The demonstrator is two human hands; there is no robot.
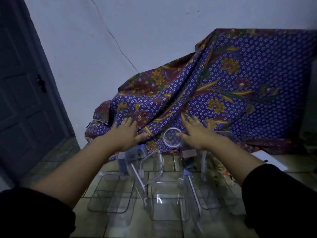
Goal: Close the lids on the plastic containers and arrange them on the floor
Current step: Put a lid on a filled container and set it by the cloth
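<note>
Left hand [126,134]: fingers spread wide, empty.
Right hand [195,133]: fingers spread wide, empty.
Clear plastic containers [168,200]: three, lids raised, on tiled floor [96,225].

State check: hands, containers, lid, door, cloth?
left hand: open, empty, fingers spread, over the cloth edge
right hand: open, empty, beside the round lid
round lid: loose, not on any container
left container: open, empty
middle container: lid hinged up, empty
right container: closure unclear
door: shut
cloth: draped, creased
</note>
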